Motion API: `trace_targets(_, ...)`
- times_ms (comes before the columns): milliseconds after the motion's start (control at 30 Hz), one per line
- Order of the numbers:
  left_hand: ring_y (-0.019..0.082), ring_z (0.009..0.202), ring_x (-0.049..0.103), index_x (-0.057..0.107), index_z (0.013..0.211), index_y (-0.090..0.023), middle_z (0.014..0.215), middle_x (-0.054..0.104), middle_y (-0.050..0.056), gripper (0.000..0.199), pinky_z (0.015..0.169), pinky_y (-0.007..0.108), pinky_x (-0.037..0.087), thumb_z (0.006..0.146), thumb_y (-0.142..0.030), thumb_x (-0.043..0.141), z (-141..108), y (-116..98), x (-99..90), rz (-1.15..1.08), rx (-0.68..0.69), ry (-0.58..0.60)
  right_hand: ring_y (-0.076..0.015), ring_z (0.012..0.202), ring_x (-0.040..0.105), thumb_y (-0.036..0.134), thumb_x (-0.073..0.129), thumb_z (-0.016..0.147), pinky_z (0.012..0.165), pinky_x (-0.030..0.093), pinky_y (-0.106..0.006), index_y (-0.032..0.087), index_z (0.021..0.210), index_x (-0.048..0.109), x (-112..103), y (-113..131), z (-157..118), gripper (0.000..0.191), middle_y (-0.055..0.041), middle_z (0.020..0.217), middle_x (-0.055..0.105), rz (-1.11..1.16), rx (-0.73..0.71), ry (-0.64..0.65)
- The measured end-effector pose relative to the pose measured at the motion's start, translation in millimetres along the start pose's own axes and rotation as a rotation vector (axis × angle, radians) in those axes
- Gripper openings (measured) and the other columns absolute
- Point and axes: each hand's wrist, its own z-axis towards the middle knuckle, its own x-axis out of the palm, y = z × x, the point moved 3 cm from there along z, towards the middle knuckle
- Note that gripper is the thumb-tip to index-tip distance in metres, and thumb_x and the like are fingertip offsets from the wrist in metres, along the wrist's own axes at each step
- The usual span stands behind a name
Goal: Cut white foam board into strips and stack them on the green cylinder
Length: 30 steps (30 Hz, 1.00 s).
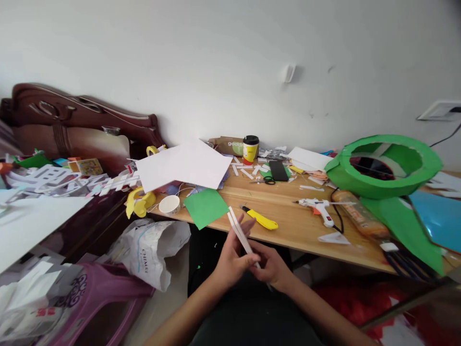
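Two narrow white strips (240, 233), lying side by side, slant between my hands over the table's front edge. My left hand (234, 257) grips them with the thumb across and some fingers extended behind. Around their lower end, my right hand (270, 264) is closed, its fingers curled in. Just beyond the strips lies a yellow utility knife (262, 218) on the wooden table (230, 197). A green square sheet (206, 207) overhangs the edge to the left. The strips' lowest part is partly hidden by my fingers.
A white glue gun (319, 207) with a cord lies right, before a large green ring (383, 166). Scissors (264, 180), a phone (278, 170) and a lidded cup (250, 150) stand farther back. Left are large white sheets (183, 163), a paper cup (169, 205) and a purple stool (104, 288).
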Motion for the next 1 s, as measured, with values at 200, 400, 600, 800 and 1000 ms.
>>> trace_targets(200,0.021,0.089,0.062,0.051,0.133,-0.02,0.098,0.063,0.005,0.061,0.081,0.029,0.05,0.082,-0.045,0.072,17.7,-15.9,3.5,0.184,-0.051,-0.14,-0.0279,0.129,0.052,0.051,0.052,0.092,0.109,0.043,-0.046,0.033,0.139,0.049,-1.6,24.5,11.7,0.051,-0.0069,0.136,0.056,-0.272,-0.231,-0.032)
trace_targets(400,0.033,0.14,0.035,0.028,0.152,-0.019,0.147,0.044,0.017,0.08,0.114,0.043,0.028,0.086,-0.041,0.067,25.3,-22.9,-0.6,0.528,0.076,-0.352,-0.0225,0.1,0.062,0.041,0.052,0.095,0.086,0.054,-0.037,0.025,0.137,0.047,-30.5,83.8,5.7,0.044,-0.013,0.12,0.06,-0.587,-0.338,-0.51)
trace_targets(600,0.038,0.145,0.028,0.02,0.155,-0.013,0.157,0.029,0.023,0.092,0.113,0.05,0.03,0.083,-0.041,0.069,19.2,-17.9,10.1,0.728,0.04,-0.353,-0.0186,0.074,0.063,0.045,0.058,0.092,0.071,0.055,-0.033,0.027,0.132,0.057,-28.9,121.2,30.5,0.043,-0.0056,0.093,0.068,-0.664,-0.347,-0.521)
trace_targets(800,0.034,0.123,0.055,0.051,0.134,-0.019,0.135,0.058,0.017,0.062,0.101,0.042,0.044,0.082,-0.046,0.072,26.1,-34.4,-8.2,0.402,-0.052,-0.073,-0.0128,0.06,0.057,0.047,0.059,0.091,0.059,0.051,-0.025,0.021,0.126,0.064,-43.4,116.1,47.6,0.044,0.0004,0.073,0.06,-0.449,-0.227,-0.454)
trace_targets(1000,0.025,0.082,0.071,0.055,0.127,-0.018,0.107,0.07,0.015,0.051,0.073,0.036,0.054,0.089,-0.051,0.062,27.9,-24.3,-7.5,-0.162,-0.383,0.247,-0.0111,0.057,0.058,0.049,0.063,0.086,0.054,0.049,-0.024,0.021,0.121,0.054,-55.7,111.3,60.0,0.045,0.0035,0.073,0.061,-0.159,-0.107,-0.25)
